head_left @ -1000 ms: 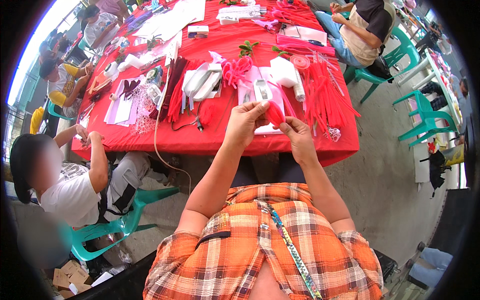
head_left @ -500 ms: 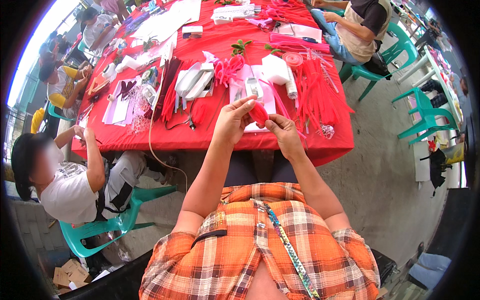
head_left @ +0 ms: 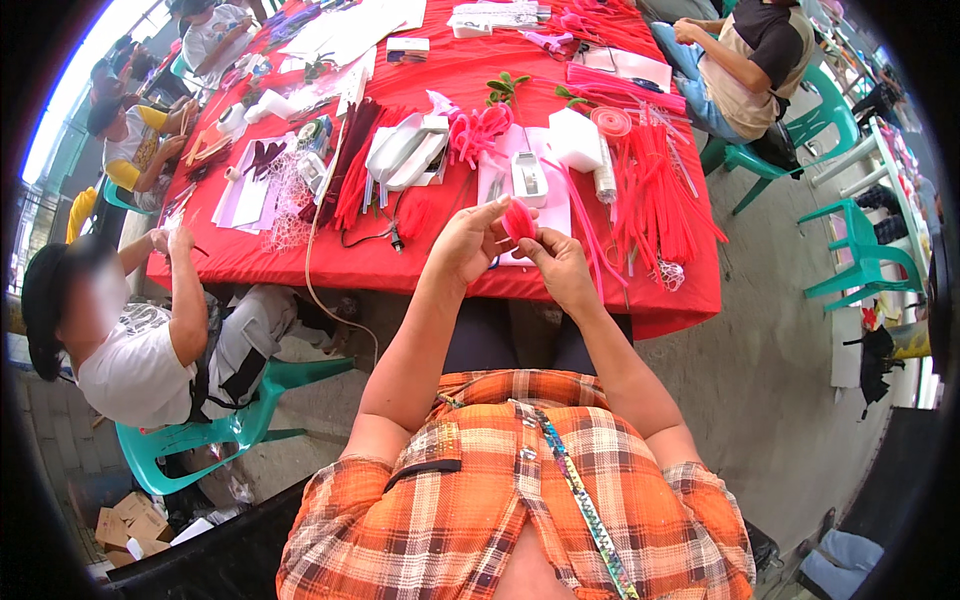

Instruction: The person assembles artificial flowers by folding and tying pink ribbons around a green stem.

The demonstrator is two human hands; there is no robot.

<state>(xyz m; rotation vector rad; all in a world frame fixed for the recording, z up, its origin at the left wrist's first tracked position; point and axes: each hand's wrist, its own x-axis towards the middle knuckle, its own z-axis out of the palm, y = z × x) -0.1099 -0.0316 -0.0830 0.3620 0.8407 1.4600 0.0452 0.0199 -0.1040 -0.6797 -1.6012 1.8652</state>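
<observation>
Between my hands, over the near edge of the table, is a small rounded pink-red loop [head_left: 519,220] of what looks like soft mesh or pipe cleaner. My left hand [head_left: 474,240] pinches it from the left with thumb and fingers. From the lower right, my right hand [head_left: 560,262] grips its bottom end. Just beyond them a white and grey device with a clear window [head_left: 529,180] lies on a pale pink sheet [head_left: 556,212]. A white foam block [head_left: 576,140] and a clear roll [head_left: 605,172] stand to its right.
Bundles of red strips [head_left: 655,190] cover the right of the red tablecloth [head_left: 450,280]. A hot glue gun [head_left: 408,150] with its cord and a pink flower [head_left: 480,132] are farther left. A co-worker [head_left: 140,340] sits at left on a green chair [head_left: 240,430]; others sit around the table.
My view has shifted slightly, so the table things sit a little lower and farther right. The pink-red loop has turned somewhat between my fingers; both hands keep their hold.
</observation>
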